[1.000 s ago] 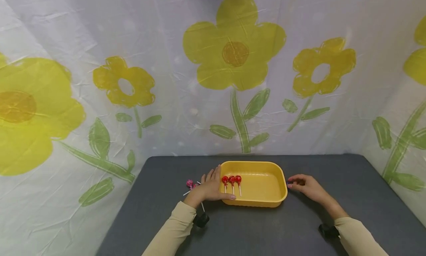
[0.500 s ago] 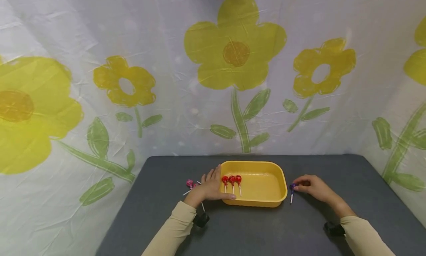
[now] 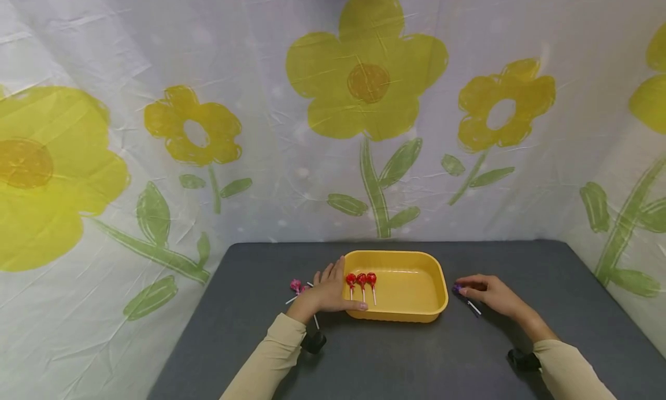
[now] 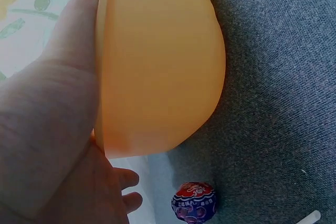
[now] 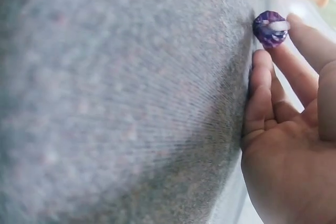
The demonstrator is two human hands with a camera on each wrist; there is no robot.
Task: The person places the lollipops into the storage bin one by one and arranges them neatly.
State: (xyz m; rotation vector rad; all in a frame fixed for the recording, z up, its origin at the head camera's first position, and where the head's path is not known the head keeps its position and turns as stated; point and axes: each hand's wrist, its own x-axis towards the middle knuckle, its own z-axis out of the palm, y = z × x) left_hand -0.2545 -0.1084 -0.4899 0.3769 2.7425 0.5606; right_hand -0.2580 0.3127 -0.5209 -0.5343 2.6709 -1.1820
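Note:
A yellow tray [image 3: 408,281] stands mid-table, with three red lollipops [image 3: 361,281] side by side in its left part, sticks toward the person. My left hand [image 3: 326,296] rests against the tray's left end, fingers fairly straight along the side and thumb along the front rim. In the left wrist view the tray's outer wall [image 4: 157,61] shows beside that hand. To the tray's right, my right hand [image 3: 486,292] pinches the head of a purple lollipop [image 5: 270,27] between thumb and fingers, close over the tabletop. Its white stick [image 3: 474,307] points toward the person and rightward.
Pink-wrapped lollipops [image 3: 295,285] lie left of the tray, partly hidden by the left hand and wrist. The left wrist view shows one wrapped lollipop [image 4: 194,203] on the dark grey table [image 3: 395,365]. A flower-printed cloth [image 3: 291,186] hangs behind the table.
My right hand has moved slightly right, away from the tray, and the purple lollipop's stick has swung rightward. The left hand and the tray have stayed in place.

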